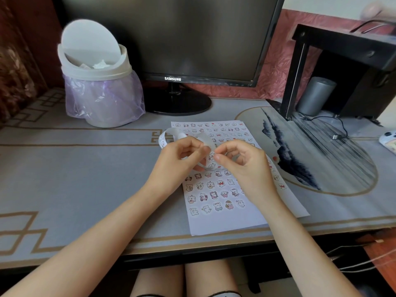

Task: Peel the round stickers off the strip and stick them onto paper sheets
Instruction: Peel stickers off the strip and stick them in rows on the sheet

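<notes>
Matt paper sheet [225, 219], glossy strip [171, 132], matt plastic bin [94, 67], glossy monitor [171, 35].

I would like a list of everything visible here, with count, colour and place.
sticker-covered paper sheets: at least two, white, desk centre
curled paper sticker strip: one, white, above sheets
swing-lid plastic bin: one, white, purple liner, back left
flat Samsung monitor: one, black, back centre
patterned desk mat: one, grey, gold borders, covering desk
metal-legged shelf: one, black, back right
smooth cylinder: one, grey, under shelf
left hand: one, pinching strip
right hand: one, pinching strip
</notes>
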